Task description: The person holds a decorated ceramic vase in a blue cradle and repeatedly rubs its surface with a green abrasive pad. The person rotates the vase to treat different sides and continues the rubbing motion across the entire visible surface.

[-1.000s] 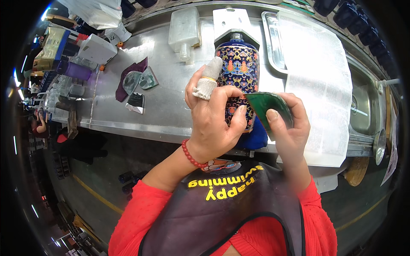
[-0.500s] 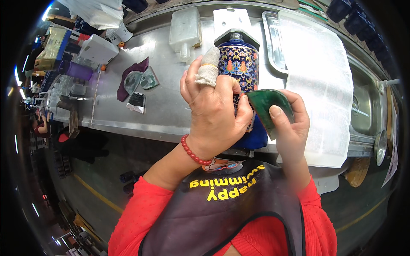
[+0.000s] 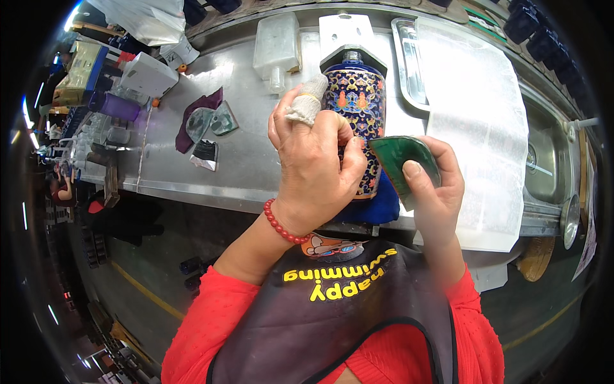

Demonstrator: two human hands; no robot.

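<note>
A dark blue bottle [image 3: 355,96] with a colourful floral pattern lies with its neck away from me, on a blue cloth [image 3: 366,210] and against a hexagonal holder [image 3: 377,63]. My left hand [image 3: 318,157] is over the bottle's left side. Its thumb and index finger are pinched together at the patterned surface; anything between them is too small to make out. A pale cloth finger cover [image 3: 306,105] sits on one of its fingers. To the right of the bottle, my right hand [image 3: 441,179] grips a green, rounded flat scraper [image 3: 401,155], its corner close to the bottle.
White paper sheets [image 3: 476,141] cover the bench on the right, beside a metal tray [image 3: 409,67] and a sink [image 3: 550,150]. A clear bottle [image 3: 276,48] lies farther back. Left on the metal bench [image 3: 246,160] are a purple cloth [image 3: 187,128] and rounded flat pieces [image 3: 222,120].
My left hand has shifted slightly left, away from the scraper, uncovering more of the bottle's lower pattern. My right hand with the scraper has barely moved.
</note>
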